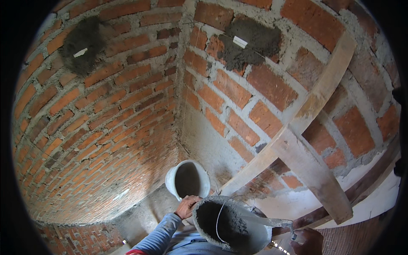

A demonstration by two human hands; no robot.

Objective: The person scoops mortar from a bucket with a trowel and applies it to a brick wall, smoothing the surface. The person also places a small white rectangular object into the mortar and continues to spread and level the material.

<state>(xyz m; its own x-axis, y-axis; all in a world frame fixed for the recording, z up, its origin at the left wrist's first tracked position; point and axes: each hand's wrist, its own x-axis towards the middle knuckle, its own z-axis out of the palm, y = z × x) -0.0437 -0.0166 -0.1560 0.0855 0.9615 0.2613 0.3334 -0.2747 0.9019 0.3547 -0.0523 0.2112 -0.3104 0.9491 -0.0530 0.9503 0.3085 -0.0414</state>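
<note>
A bucket (260,236) with wet grey mortar (219,219) inside is tilted close in front of me, its thin wire handle looped across the mouth. My left hand (187,207) is closed on its left rim. At the lower right, my right hand (307,242) is wrapped round the grip of a trowel (267,221). The trowel's mortar-smeared blade reaches left over the bucket, its tip near the mortar; I cannot tell whether it touches. Part of the right hand is in shadow.
A second pale bucket (170,180) stands beyond my left hand, near the brick corner. Wooden boards (316,100) cross in front of the right wall. Mortar patches (272,40) on both walls hold small white pieces (240,41). A thin string hangs near the corner.
</note>
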